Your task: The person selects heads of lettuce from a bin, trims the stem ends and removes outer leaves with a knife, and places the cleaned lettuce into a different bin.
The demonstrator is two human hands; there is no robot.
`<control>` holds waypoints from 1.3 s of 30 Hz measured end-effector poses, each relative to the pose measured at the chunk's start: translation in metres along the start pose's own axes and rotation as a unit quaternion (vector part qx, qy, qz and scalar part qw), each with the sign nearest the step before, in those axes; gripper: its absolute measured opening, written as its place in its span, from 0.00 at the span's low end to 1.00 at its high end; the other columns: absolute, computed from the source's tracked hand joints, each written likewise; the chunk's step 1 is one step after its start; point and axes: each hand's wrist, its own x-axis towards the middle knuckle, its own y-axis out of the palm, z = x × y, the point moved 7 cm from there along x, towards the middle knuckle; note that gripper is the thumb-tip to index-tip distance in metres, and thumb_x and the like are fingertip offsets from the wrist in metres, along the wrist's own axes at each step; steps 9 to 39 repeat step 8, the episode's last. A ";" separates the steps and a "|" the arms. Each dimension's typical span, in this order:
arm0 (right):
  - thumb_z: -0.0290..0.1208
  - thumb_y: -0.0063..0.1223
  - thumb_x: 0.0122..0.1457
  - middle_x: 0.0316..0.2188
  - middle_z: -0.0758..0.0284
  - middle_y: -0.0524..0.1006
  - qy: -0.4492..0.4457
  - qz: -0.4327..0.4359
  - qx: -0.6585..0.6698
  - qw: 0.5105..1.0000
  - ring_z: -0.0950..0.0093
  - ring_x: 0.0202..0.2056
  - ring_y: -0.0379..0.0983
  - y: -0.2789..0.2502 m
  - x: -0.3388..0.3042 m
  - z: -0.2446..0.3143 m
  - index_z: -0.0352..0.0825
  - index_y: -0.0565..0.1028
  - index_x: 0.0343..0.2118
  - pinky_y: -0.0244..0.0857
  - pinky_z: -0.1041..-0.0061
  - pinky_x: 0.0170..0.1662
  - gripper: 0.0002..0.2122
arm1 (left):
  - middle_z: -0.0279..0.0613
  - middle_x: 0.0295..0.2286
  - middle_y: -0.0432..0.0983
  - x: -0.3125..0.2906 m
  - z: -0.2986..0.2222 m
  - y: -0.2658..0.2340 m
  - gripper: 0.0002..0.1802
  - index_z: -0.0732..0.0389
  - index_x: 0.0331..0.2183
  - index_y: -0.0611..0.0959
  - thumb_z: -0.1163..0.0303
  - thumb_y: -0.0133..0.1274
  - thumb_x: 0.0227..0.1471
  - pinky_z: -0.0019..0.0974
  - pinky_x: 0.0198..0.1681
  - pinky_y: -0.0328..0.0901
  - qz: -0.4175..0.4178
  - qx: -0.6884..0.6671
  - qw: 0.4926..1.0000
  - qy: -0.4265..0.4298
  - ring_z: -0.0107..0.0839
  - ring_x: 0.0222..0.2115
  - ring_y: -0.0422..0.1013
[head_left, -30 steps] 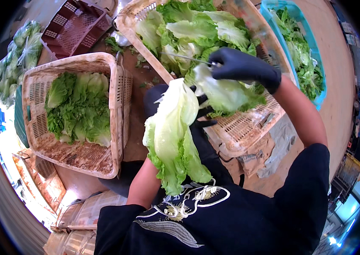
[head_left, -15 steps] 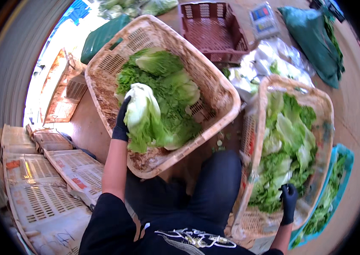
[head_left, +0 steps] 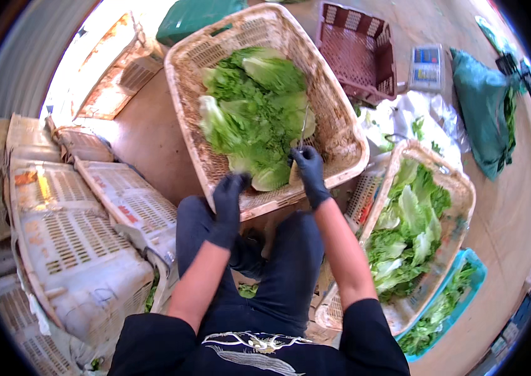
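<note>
A large dirt-stained crate (head_left: 182,81) tilts in front of me with several heads of green lettuce (head_left: 249,116) in it. My left hand (head_left: 231,194), in a black glove, is over the crate's near rim beside the lowest leaves. Motion smears its fingers, and no lettuce shows in it. At the crate's near right side, my gloved right hand (head_left: 309,170) is closed on a knife (head_left: 304,128), whose thin blade points away from me over the lettuce. A tan piece, perhaps its handle, shows under the fingers.
To my right stands a second crate (head_left: 469,191) of loose lettuce leaves, with a turquoise crate (head_left: 479,276) of greens beside it. Stacked white crates (head_left: 71,238) line my left. Farther off are a maroon crate (head_left: 356,53), a scale (head_left: 427,67) and a green sack (head_left: 481,113).
The lettuce head has left my left hand and lies in the large crate. My left hand came nearer to me. My right hand moved from the leaf crate to the large crate.
</note>
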 end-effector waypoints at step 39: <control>0.28 0.52 0.42 0.34 0.55 0.71 0.012 0.049 -0.330 0.943 0.63 0.38 0.67 -0.055 -0.101 -0.109 0.27 0.68 0.36 0.61 0.69 0.40 0.16 | 0.38 0.21 0.71 -0.152 -0.078 -0.045 0.07 0.64 0.23 0.74 0.72 0.46 0.48 0.28 0.32 0.60 0.162 0.031 0.985 -0.047 0.27 0.24 0.66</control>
